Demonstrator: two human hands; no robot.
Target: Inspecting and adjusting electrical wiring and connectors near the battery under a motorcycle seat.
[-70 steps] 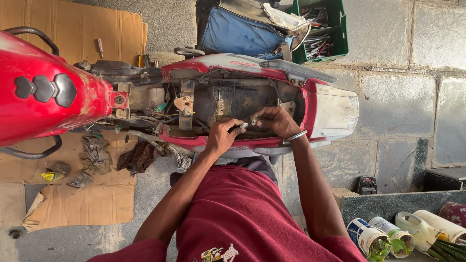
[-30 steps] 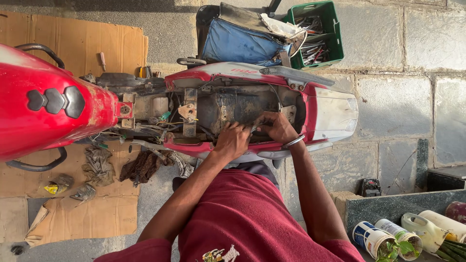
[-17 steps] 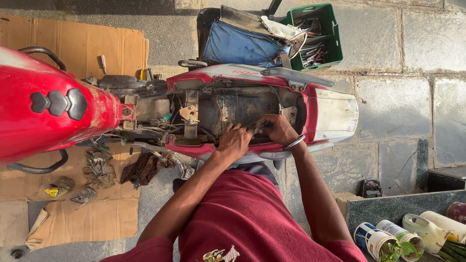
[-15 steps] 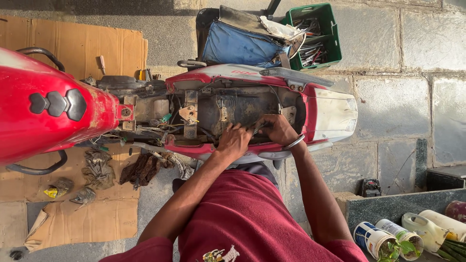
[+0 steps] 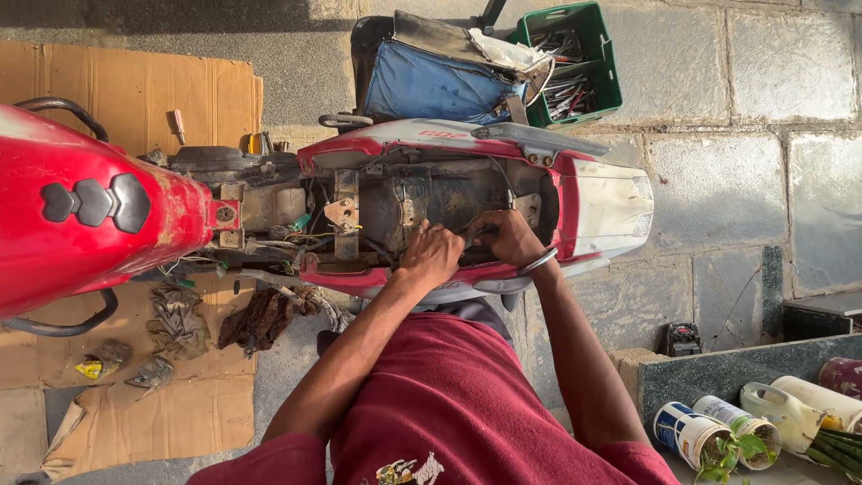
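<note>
A red motorcycle [image 5: 90, 216] stands with its seat off, so the dark under-seat bay [image 5: 431, 193] lies exposed. Both of my hands reach into that bay near the red and white tail section [image 5: 602, 202]. My left hand [image 5: 431, 256] has its fingers curled tight against the bay's near edge. Just to its right, my right hand [image 5: 507, 235], a metal bangle on the wrist, pinches thin dark wiring [image 5: 469, 235] that runs between the two hands. The fingers hide exactly what they grip.
A green crate of tools [image 5: 575, 63] and a blue bag [image 5: 431, 81] sit beyond the bike. Cardboard [image 5: 135, 90] with dirty rags [image 5: 260, 314] covers the floor at left. Paint cans and bottles [image 5: 718, 427] stand on a ledge at lower right.
Both hands have slid a little to the right and deeper into the bay, and stay closed together. The bike has not moved.
</note>
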